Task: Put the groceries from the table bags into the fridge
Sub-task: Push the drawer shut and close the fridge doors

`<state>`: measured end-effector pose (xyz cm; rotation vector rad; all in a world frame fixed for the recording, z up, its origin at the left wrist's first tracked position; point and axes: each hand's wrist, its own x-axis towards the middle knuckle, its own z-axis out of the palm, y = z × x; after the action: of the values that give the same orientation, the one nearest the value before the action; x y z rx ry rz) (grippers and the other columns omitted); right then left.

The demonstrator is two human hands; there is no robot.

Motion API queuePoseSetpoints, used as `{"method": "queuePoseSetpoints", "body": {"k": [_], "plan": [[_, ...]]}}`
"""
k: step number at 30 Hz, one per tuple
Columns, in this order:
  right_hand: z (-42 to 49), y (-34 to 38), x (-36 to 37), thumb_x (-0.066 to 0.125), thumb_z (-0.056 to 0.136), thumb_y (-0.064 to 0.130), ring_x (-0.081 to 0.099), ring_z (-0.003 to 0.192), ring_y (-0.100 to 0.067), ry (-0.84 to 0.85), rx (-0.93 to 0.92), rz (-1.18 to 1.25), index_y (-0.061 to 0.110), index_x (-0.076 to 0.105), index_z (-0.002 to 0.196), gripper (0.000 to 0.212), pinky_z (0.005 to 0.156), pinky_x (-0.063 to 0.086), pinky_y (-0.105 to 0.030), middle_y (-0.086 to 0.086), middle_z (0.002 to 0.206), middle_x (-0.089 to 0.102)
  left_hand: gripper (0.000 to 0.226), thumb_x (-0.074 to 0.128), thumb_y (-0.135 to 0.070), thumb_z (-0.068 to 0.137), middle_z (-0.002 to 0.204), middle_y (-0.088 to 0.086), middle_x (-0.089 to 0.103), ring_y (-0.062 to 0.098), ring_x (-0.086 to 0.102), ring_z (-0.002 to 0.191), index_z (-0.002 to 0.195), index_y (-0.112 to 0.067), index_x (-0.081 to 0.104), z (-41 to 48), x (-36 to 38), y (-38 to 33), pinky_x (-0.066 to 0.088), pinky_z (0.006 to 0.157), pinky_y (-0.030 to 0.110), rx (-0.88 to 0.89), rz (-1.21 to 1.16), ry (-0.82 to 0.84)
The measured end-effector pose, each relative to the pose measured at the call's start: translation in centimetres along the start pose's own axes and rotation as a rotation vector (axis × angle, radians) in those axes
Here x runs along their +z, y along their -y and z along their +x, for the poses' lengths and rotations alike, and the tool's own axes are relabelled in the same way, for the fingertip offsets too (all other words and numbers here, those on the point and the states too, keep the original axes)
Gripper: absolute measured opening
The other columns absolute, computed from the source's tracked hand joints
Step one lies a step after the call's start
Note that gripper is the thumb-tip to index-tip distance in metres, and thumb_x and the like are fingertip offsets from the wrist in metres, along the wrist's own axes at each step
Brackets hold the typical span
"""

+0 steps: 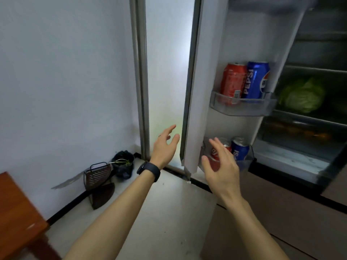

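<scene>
While the fridge door (pixel 199 102) stands open, left hand (pixel 165 145) and right hand (pixel 220 166) hover spread-fingered, holding nothing.

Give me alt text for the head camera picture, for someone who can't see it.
The left hand and the right hand, open and empty, reach toward an open fridge door whose upper shelf holds a red can and a blue Pepsi can, with a similar pair on the lower shelf. A green cabbage sits inside the fridge.
</scene>
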<state>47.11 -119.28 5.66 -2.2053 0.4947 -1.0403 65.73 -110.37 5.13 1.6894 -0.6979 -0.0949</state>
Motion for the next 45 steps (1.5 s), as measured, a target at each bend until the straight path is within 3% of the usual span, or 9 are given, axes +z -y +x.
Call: {"method": "queuePoseSetpoints", "body": {"k": [6, 9, 12, 15, 23, 29, 34, 40, 45], "plan": [[3.2, 0.6, 5.8, 0.063, 0.096, 0.031, 0.012, 0.144, -0.001, -0.060, 0.009, -0.149, 0.037, 0.006, 0.159, 0.085, 0.112, 0.022, -0.030, 0.010, 0.167, 0.003, 0.046, 0.037, -0.036, 0.106, 0.155, 0.000, 0.037, 0.014, 0.035, 0.141, 0.151, -0.025, 0.036, 7.8, 1.6, 1.5, 0.026, 0.107, 0.023, -0.124, -0.169, 0.140], [3.4, 0.0, 7.3, 0.064, 0.095, 0.029, 0.023, 0.141, -0.008, -0.087, -0.002, -0.275, 0.030, 0.000, 0.160, 0.092, 0.109, 0.025, -0.028, 0.003, 0.167, 0.013, 0.051, 0.029, -0.040, 0.107, 0.159, -0.001, 0.032, 0.015, 0.029, 0.145, 0.153, -0.020, 0.032, 10.1, 2.8, 2.2, 0.020, 0.116, 0.026, -0.170, -0.195, 0.224], [3.4, -0.5, 7.6, 0.064, 0.095, 0.024, 0.024, 0.133, -0.001, -0.082, -0.016, -0.331, 0.031, -0.004, 0.159, 0.094, 0.106, 0.026, -0.025, 0.006, 0.166, 0.014, 0.070, 0.029, -0.068, 0.095, 0.147, 0.000, 0.050, 0.020, 0.044, 0.137, 0.142, -0.021, 0.049, 11.2, 4.6, 3.0, 0.030, 0.117, 0.041, -0.257, -0.249, 0.294], [3.1, -0.8, 7.0, 0.063, 0.096, 0.023, 0.017, 0.137, 0.003, -0.068, -0.021, -0.321, 0.037, -0.006, 0.158, 0.093, 0.110, 0.023, -0.024, 0.012, 0.165, 0.011, 0.100, 0.018, -0.091, 0.075, 0.148, -0.002, 0.049, 0.020, 0.043, 0.137, 0.144, -0.025, 0.046, 10.5, 6.3, 4.0, 0.029, 0.118, 0.045, -0.277, -0.245, 0.249], [-0.7, -1.4, 4.1, 0.065, 0.094, 0.032, 0.015, 0.142, 0.002, -0.159, 0.002, -0.313, 0.040, -0.013, 0.156, 0.099, 0.116, 0.018, -0.027, 0.016, 0.160, 0.010, 0.045, 0.033, -0.056, 0.102, 0.122, -0.007, 0.063, 0.014, 0.055, 0.120, 0.123, -0.026, 0.059, 3.1, 5.0, 1.8, 0.043, 0.104, 0.033, -0.140, -0.220, 0.207], [-4.5, -2.5, -1.0, 0.063, 0.095, 0.040, -0.008, 0.144, 0.013, -0.273, 0.138, -0.201, 0.053, -0.023, 0.147, 0.101, 0.120, 0.008, -0.031, 0.035, 0.156, -0.016, 0.035, 0.052, -0.047, 0.099, 0.122, -0.018, 0.062, -0.004, 0.056, 0.113, 0.129, -0.031, 0.059, -5.1, 7.3, 0.0, 0.045, 0.094, 0.013, -0.081, -0.282, 0.205], [-6.2, -4.9, -6.7, 0.061, 0.098, 0.034, 0.001, 0.150, -0.001, -0.366, 0.276, -0.051, 0.040, -0.011, 0.157, 0.093, 0.118, 0.010, -0.032, 0.019, 0.165, -0.003, 0.037, 0.061, -0.029, 0.098, 0.118, -0.035, 0.059, -0.014, 0.056, 0.112, 0.124, -0.053, 0.051, -11.3, 11.4, -2.3, 0.046, 0.091, 0.009, 0.056, -0.301, 0.217], [-6.8, -9.0, -13.5, 0.059, 0.100, 0.028, 0.015, 0.146, -0.001, -0.446, 0.315, -0.029, 0.032, 0.015, 0.159, 0.074, 0.114, 0.020, -0.029, 0.010, 0.165, 0.013, 0.049, 0.064, -0.017, 0.096, 0.118, -0.036, 0.058, -0.004, 0.059, 0.111, 0.138, -0.040, 0.051, -14.1, 17.6, -4.2, 0.053, 0.088, 0.017, 0.269, -0.144, 0.268], [-6.9, -11.8, -17.2, 0.054, 0.094, 0.057, 0.006, 0.147, 0.000, -0.286, 0.331, -0.016, 0.038, 0.006, 0.159, 0.082, 0.115, 0.017, -0.032, 0.017, 0.166, -0.001, 0.033, 0.067, -0.021, 0.092, 0.116, -0.013, 0.058, 0.004, 0.058, 0.104, 0.121, -0.030, 0.054, -11.8, 21.8, -8.0, 0.056, 0.085, 0.037, 0.464, -0.016, 0.209]]}}
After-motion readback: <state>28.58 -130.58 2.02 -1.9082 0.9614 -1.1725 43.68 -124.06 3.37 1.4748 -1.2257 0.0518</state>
